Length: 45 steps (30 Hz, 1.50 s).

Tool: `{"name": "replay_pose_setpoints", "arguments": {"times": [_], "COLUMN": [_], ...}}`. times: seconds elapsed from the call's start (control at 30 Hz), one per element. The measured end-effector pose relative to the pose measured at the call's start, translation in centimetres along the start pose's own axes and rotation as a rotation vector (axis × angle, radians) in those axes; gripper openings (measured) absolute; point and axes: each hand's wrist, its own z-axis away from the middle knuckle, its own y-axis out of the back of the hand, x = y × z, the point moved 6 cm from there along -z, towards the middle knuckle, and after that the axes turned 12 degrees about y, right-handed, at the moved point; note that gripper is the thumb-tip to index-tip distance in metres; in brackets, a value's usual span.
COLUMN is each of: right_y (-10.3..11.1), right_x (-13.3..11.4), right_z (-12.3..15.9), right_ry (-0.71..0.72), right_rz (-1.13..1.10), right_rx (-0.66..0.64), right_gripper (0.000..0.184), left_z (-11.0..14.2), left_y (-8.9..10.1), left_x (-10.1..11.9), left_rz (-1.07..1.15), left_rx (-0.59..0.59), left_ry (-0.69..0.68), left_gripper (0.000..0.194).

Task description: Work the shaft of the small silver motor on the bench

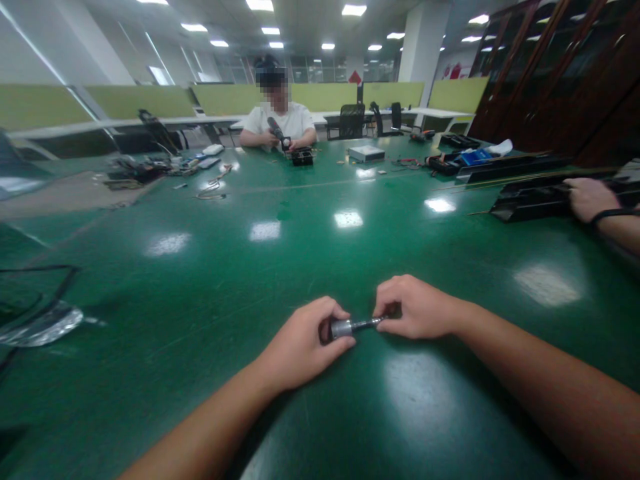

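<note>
My left hand (307,340) is closed round the thick silver end of a small metal tool (350,327), a short cylinder with a thin dark shaft. My right hand (413,308) pinches the tip of that shaft from the other side. Both hands rest low over the green table (210,267), close to its near edge. What the fingers cover of the tool is hidden.
Across the table a person in a white shirt (280,120) holds a tool over a small black box (303,157). Another person's hand (593,198) lies on black trays (530,200) at the right. Cables and parts (150,170) clutter the far left; a clear bag (40,323) lies near left.
</note>
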Motion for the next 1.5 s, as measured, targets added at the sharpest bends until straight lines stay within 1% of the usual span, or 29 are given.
{"name": "replay_pose_setpoints", "arguments": {"times": [0.4, 0.57, 0.8, 0.93, 1.0, 1.1, 1.17, 1.27, 1.4, 1.5], "right_y": [0.3, 0.6, 1.3, 1.2, 0.8, -0.4, -1.2, -2.0, -2.1, -1.9], "right_x": [0.1, 0.3, 1.5, 1.2, 0.7, -0.2, -0.8, -1.6, -1.8, -1.6], "right_z": [0.3, 0.4, 0.9, 0.8, 0.6, -0.3, -1.0, -1.9, -2.0, -1.7], "right_ry": [-0.006, -0.013, -0.097, -0.114, -0.098, -0.049, -0.022, 0.048, 0.093, 0.111], "right_rz": [-0.013, -0.016, -0.074, -0.119, -0.133, -0.141, -0.100, -0.017, 0.014, 0.008], "right_rx": [-0.009, -0.032, -0.059, -0.069, -0.065, -0.035, 0.036, 0.098, 0.123, 0.120], "right_gripper": [0.005, 0.006, 0.007, 0.008, 0.008, 0.009, 0.011, 0.008, 0.007, 0.007], "left_z": [0.0, 0.1, 0.3, 0.4, 0.4, 0.3, 0.3, 0.1, -0.1, -0.1], "left_y": [0.0, 0.0, 0.1, 0.2, 0.2, 0.1, 0.2, 0.3, 0.3, 0.2], "left_x": [0.2, 0.0, -0.1, 0.1, 0.2, 0.3, 0.4, 0.7, 0.7, 0.8], "left_rz": [-0.002, -0.006, -0.001, -0.002, 0.000, -0.005, -0.006, 0.011, -0.004, -0.038], "left_rx": [0.002, 0.005, 0.001, 0.004, 0.003, 0.008, 0.019, 0.019, 0.013, 0.007], "left_ry": [0.000, 0.002, -0.004, 0.003, -0.003, -0.010, -0.015, -0.023, -0.005, -0.017], "left_gripper": [0.018, 0.018, 0.018, 0.018, 0.018, 0.016, 0.017, 0.021, 0.018, 0.015]}}
